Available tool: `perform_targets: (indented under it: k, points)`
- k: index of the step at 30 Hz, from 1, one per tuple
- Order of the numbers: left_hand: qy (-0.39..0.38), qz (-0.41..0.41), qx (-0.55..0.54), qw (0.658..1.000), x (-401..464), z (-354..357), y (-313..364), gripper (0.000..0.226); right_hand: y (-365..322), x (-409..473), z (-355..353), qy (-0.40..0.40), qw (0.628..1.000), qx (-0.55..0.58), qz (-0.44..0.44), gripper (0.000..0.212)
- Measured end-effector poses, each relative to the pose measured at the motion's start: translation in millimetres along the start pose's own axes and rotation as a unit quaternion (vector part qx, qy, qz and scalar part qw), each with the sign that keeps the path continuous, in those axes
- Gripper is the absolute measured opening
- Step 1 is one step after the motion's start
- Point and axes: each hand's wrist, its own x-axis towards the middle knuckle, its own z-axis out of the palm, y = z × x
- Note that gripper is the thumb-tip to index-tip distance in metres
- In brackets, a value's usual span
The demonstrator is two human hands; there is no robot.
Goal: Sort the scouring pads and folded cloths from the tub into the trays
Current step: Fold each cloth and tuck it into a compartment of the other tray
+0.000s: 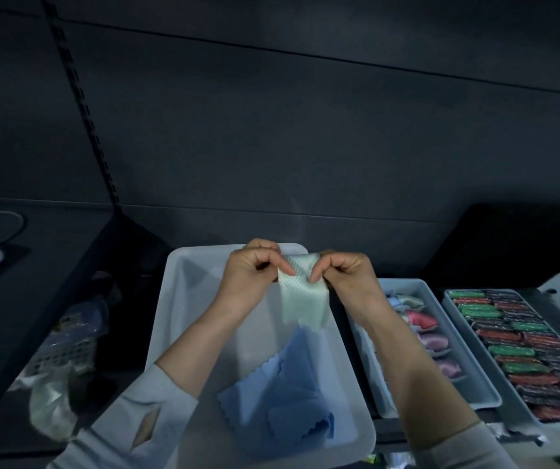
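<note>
Cloth, pale green, waffle-textured point(302, 292): hanging above the white tub point(177, 319), gripped along its top edge, lower part draping freely toward the tub floor. Left hand point(254, 272) is pinching the upper left corner between curled fingers and thumb; right hand point(342, 270) is pinching the upper right corner likewise, both closed on the fabric with a short span of edge stretched between them. Handling, by judgement: very light, limp, not fragile, not slippery given the textured weave; it is sagging under its own weight, so corners or a folded edge are looking like the sensible holds, and folding is likely needing both hands. Cloth, light blue, scalloped edge point(282, 384): lying loosely spread on the tub bottom, below the green one, apparently equally soft. Tray, narrow, grey point(474, 370): sitting just right of the tub on the dark surface, holding folded cloths in pink, lilac and blue point(422, 319). Tray, second point(449, 301), farther right: holding packed rows of green, red and dark scouring pads point(522, 350), seemingly firmer and wrapped.
</note>
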Motion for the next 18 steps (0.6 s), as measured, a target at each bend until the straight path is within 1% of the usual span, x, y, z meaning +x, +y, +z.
perform_targets:
  k: [2, 4, 6, 7, 8, 10, 11, 12, 14, 15, 18]
  points:
    - [0.004, 0.036, 0.024, 0.999, 2, 0, -1, 0.061, -1, 0, 1, 0.012, 1.000, 0.021, -0.003, 0.058]
    - [0.015, 0.059, 0.033, 0.998, 2, 0, 0, 0.060, -3, -2, 3, 0.010, 0.996, 0.083, 0.012, 0.045]
    - [0.036, 0.078, 0.046, 0.995, 2, -1, 3, 0.055, -5, -4, 4, -0.011, 0.984, 0.164, 0.064, 0.028]
    - [0.044, 0.088, 0.056, 0.994, 2, -3, 5, 0.055, -4, -5, 3, -0.021, 0.979, 0.180, 0.089, 0.024]
    - [0.047, 0.098, 0.064, 0.992, 2, -4, 6, 0.055, -3, -6, 4, -0.037, 0.980, 0.165, 0.102, 0.023]
    - [0.043, 0.105, 0.069, 0.991, 2, -5, 8, 0.054, 0, -9, 6, -0.062, 0.988, 0.104, 0.094, 0.024]
    - [0.036, 0.089, 0.050, 0.994, 1, -4, 8, 0.049, 1, -10, 7, -0.056, 0.990, 0.095, 0.087, 0.022]
    - [0.023, 0.047, 0.008, 0.999, -1, -3, 10, 0.043, 0, -10, 7, -0.036, 0.991, 0.103, 0.083, 0.020]
    - [-0.023, -0.081, -0.073, 0.994, -8, 1, 13, 0.030, -2, -9, 6, 0.002, 0.990, 0.119, 0.076, 0.017]
    - [-0.050, -0.124, -0.085, 0.987, -11, 2, 13, 0.025, -3, -9, 5, 0.012, 0.990, 0.123, 0.073, 0.017]
    - [-0.106, -0.170, -0.086, 0.976, -20, 3, 5, 0.028, -5, -8, 6, 0.019, 0.992, 0.111, 0.057, 0.022]
